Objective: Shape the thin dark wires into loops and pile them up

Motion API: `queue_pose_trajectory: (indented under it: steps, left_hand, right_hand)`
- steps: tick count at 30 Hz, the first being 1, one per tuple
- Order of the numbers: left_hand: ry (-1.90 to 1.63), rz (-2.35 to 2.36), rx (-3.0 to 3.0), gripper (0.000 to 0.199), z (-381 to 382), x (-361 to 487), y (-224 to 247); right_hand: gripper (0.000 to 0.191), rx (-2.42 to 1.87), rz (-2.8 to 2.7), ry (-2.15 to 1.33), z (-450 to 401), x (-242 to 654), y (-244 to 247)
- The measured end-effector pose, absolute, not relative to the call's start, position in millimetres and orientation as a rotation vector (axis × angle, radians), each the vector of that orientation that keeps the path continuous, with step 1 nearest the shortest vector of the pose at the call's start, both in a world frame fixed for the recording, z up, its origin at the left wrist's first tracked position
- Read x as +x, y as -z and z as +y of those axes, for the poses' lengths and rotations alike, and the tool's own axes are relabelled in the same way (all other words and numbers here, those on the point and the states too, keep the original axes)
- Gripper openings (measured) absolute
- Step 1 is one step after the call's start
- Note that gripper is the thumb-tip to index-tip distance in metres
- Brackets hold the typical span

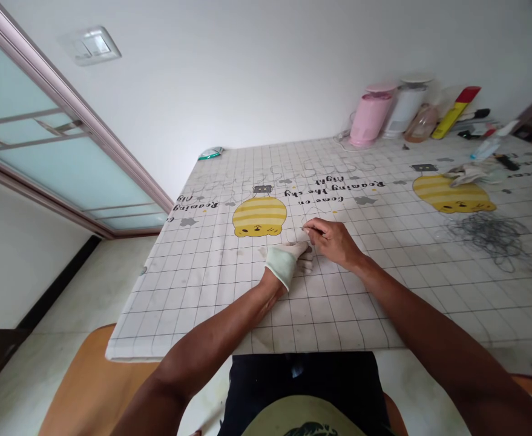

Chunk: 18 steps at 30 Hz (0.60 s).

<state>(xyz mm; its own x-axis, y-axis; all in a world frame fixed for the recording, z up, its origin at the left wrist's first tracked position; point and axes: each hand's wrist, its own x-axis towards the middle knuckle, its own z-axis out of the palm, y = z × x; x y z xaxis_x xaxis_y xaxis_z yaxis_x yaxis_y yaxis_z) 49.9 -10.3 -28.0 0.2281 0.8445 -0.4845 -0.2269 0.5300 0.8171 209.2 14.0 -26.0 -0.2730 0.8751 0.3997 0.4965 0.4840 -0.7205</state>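
Mid-frame, right hand [336, 241] pinches what looks like thin wire [304, 228]; gloved left hand [296, 253] probably steadies, grip unclear. Wire tangle [488, 239] sits frame right, likely for easy reach.

The glove [282, 261] looks matt fabric; the tablecloth [202, 266], smooth matt; the switch [94, 46], glossy plastic.

The single view looks from the wearer's head, just behind the near edge of the surface [193, 290], forward and steeply down, with the wearer's shirt [304, 418] at the bottom. It is near enough that the left hand [293, 255] and right hand [334, 242] fall near mid-frame, wide enough to take in both left corners and the wall [247, 72] beyond the far edge; the frame cuts off the surface's right side.
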Motion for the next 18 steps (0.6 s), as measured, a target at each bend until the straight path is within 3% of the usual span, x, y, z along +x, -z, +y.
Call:
queue_pose_trajectory:
  steps: [10, 18]
  left_hand:
    - [-0.831, 1.062, 0.639, 0.019, -15, 52, 31]
    - [-0.765, 1.042, 0.691, 0.031, -16, 45, 26]
  right_hand:
    - [0.021, -1.118, -1.91, -0.643, 17, 208, 25]
    - [0.021, -1.13, -1.89, -0.792, 23, 221, 22]
